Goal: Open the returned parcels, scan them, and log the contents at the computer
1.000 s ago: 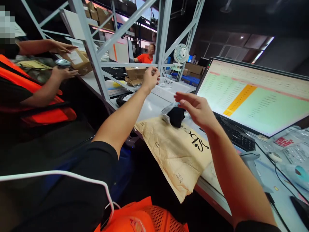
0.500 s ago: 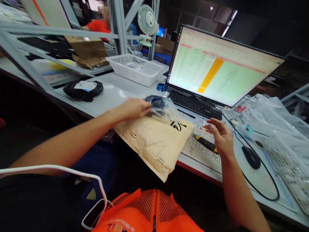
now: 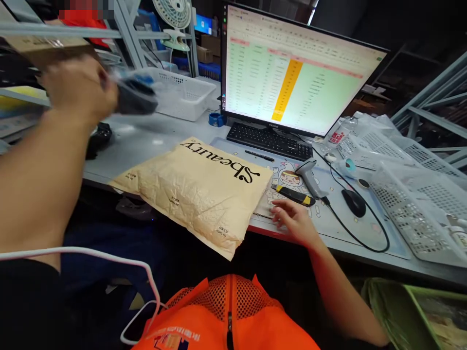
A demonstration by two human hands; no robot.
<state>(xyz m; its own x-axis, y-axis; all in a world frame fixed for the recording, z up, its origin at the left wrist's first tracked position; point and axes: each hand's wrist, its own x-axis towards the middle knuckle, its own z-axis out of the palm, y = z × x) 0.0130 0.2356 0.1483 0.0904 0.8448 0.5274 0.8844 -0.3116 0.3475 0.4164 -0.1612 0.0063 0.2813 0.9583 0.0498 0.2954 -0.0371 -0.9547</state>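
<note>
My left hand (image 3: 78, 87), blurred by motion, is raised over the left of the desk. It is closed on a clear plastic bag with a dark item inside (image 3: 136, 97). A cream padded mailer (image 3: 204, 189) printed "Sbeauty" lies on the desk, its lower corner jutting past the front edge. My right hand (image 3: 294, 221) hovers at the desk edge right of the mailer, fingers apart and holding nothing. Just above that hand lie a yellow and black utility knife (image 3: 294, 194) and a grey barcode scanner (image 3: 310, 177).
Behind stand a monitor (image 3: 292, 73), a keyboard (image 3: 270, 140) and a white basket (image 3: 182, 95). Blue tape (image 3: 216, 119) sits by the monitor. To the right are a mouse (image 3: 353, 202) with a looping cable and white baskets (image 3: 412, 214). A black package (image 3: 98, 141) lies left, partly hidden.
My left hand has carried the bagged dark item from above the mailer up and left. The right hand has moved lower and left, exposing the scanner. The camera view has turned right.
</note>
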